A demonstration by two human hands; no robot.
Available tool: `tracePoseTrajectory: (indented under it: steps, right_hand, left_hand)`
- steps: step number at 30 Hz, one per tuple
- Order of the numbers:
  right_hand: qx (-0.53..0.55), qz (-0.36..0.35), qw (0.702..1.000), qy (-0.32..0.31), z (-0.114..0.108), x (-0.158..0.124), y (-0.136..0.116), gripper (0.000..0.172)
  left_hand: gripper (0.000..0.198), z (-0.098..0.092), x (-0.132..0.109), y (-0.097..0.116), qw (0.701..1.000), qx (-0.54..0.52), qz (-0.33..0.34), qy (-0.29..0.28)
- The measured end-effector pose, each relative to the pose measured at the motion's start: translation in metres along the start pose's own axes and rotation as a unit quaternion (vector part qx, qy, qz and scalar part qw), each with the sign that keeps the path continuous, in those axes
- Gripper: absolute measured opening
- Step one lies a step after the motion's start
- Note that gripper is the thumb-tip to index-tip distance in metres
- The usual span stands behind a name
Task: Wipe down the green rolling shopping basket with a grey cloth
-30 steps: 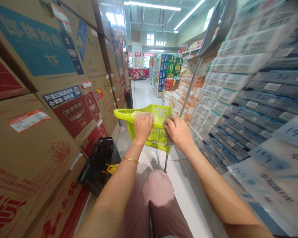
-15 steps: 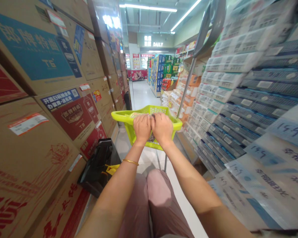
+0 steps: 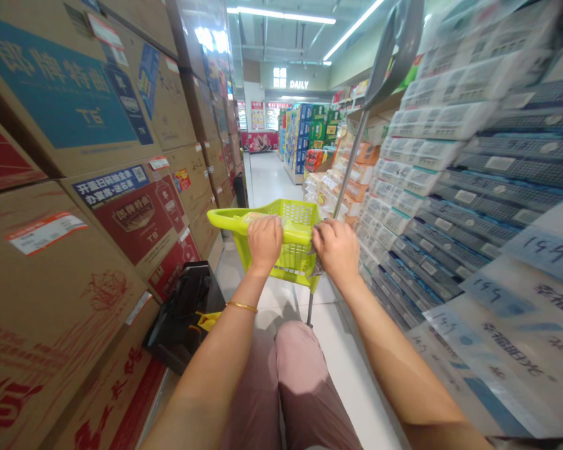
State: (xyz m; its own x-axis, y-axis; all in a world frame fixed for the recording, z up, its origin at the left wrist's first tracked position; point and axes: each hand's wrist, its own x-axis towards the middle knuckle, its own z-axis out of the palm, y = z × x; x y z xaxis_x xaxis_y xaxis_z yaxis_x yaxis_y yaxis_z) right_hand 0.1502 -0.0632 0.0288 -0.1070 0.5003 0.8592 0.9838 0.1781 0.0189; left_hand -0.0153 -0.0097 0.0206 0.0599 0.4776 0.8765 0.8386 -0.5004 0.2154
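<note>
A yellow-green plastic basket [image 3: 293,257] with perforated sides is in front of me, at the centre. My left hand [image 3: 265,244] has its fingers wrapped over the near rim, left of the middle. At the basket's right end, my right hand [image 3: 336,250] has curled fingers round a small dark, partly see-through item [image 3: 316,261], which hangs against the basket's outer side. What that item is cannot be made out. Something in clear wrap shows behind my left hand inside the basket.
Stacked cartons [image 3: 141,219] line the left side, with a black box [image 3: 181,319] at their foot. A metal pole [image 3: 354,159] rises just beyond the basket. Wrapped packs [image 3: 417,156] are piled high on the right. A tiled aisle [image 3: 269,178] runs ahead.
My right hand has moved right, away from my left hand, to the basket's right end, and the dark item has gone with it. My left hand stays on the rim.
</note>
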Motion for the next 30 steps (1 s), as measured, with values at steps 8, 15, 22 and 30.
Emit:
tracePoseTrajectory:
  steps: [8,15,22,30]
  right_hand:
    - [0.032,0.104,0.994,0.004,0.009,0.009,-0.022,0.028]
    - [0.065,0.111,0.991,-0.037,0.023,0.027,-0.066,0.037]
    - [0.044,0.002,0.998,-0.048,0.021,0.02,-0.042,0.034]
    - [0.08,0.082,0.992,0.044,0.015,0.0,0.01,0.028]
  left_hand:
    - [0.034,0.006,-0.002,0.009,0.999,0.034,0.005,0.026]
    - [0.035,0.007,-0.001,0.006,0.999,0.018,-0.013,0.026]
    - [0.037,0.002,0.001,-0.01,1.0,0.016,0.004,0.006]
    - [0.035,0.006,0.001,-0.007,0.999,0.035,0.009,0.039]
